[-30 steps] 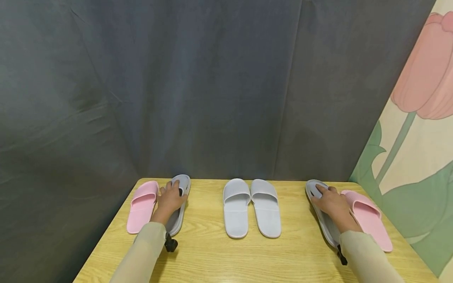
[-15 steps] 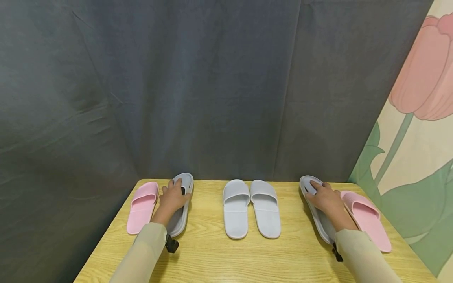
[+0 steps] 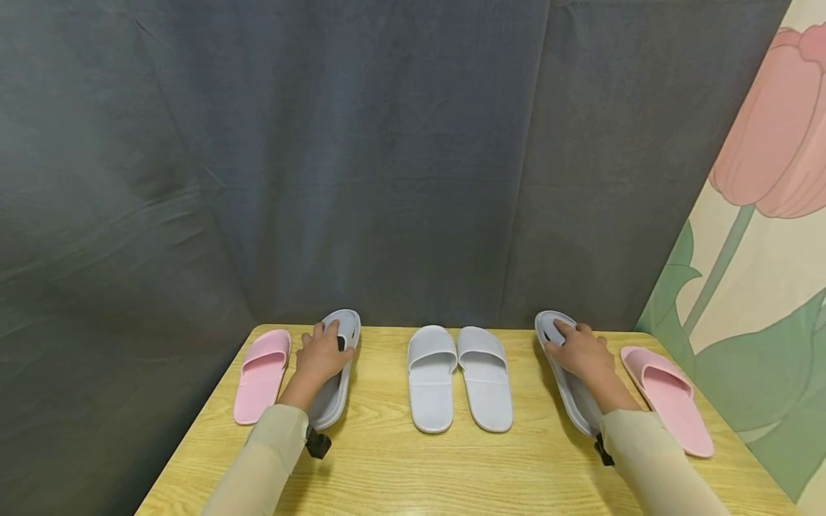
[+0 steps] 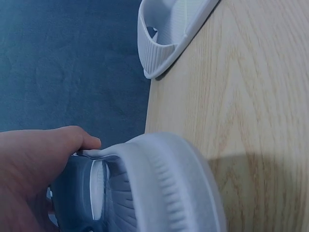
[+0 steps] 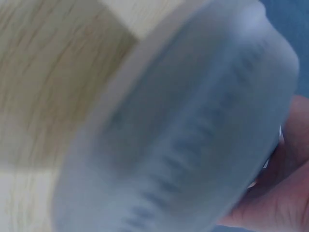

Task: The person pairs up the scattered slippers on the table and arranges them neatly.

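My left hand (image 3: 320, 358) grips a grey slipper (image 3: 330, 410) by its strap, thumb on the inner side; part of the slipper is hidden under the hand and wrist. In the left wrist view, the thumb lies against the strap edge and the ribbed sole side (image 4: 178, 188) faces the camera. On the right, my right hand (image 3: 583, 356) holds the matching grey slipper (image 3: 572, 398) around its strap. Its thick ribbed side (image 5: 183, 135) fills much of the right wrist view, blurred. Between the hands, two pale grey slippers (image 3: 431, 401) (image 3: 488, 403) lie side by side, toes toward the curtain.
A pink slipper (image 3: 257, 390) lies left of my left hand, and another pink slipper (image 3: 674, 405) lies right of my right hand. The wooden table (image 3: 400, 476) ends at a dark curtain (image 3: 387, 179). A tulip-painted wall (image 3: 761, 287) stands at the right.
Both hands have moved inward with their grey slippers, the right one farther. A wider gap now separates the right grey slipper from the pink one. The middle pair stays put.
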{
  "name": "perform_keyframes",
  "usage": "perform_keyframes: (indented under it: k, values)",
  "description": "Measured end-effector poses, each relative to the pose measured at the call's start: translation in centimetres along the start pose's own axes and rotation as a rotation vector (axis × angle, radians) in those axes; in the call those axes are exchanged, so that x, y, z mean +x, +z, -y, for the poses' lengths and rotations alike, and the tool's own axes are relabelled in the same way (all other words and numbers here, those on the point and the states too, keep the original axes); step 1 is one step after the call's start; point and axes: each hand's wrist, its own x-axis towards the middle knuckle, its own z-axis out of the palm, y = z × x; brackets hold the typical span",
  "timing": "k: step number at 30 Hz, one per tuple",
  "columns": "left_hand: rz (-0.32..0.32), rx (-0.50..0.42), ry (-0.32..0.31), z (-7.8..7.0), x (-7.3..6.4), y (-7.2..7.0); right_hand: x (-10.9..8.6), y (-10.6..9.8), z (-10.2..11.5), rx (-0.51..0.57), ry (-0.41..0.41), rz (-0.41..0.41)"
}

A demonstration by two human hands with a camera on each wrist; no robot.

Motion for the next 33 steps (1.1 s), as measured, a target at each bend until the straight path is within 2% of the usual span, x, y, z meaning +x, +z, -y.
perform_keyframes:
  k: [12,33]
  values:
    - [0.012,-0.008,0.009,-0.4,-0.2,0.0,-0.1,0.0,1.6,0.018,-0.001,-0.015]
    - [0.029,-0.005,0.007,-1.4,-0.3,-0.7,0.3,-0.1,3.5,-0.019,-0.018,-0.015]
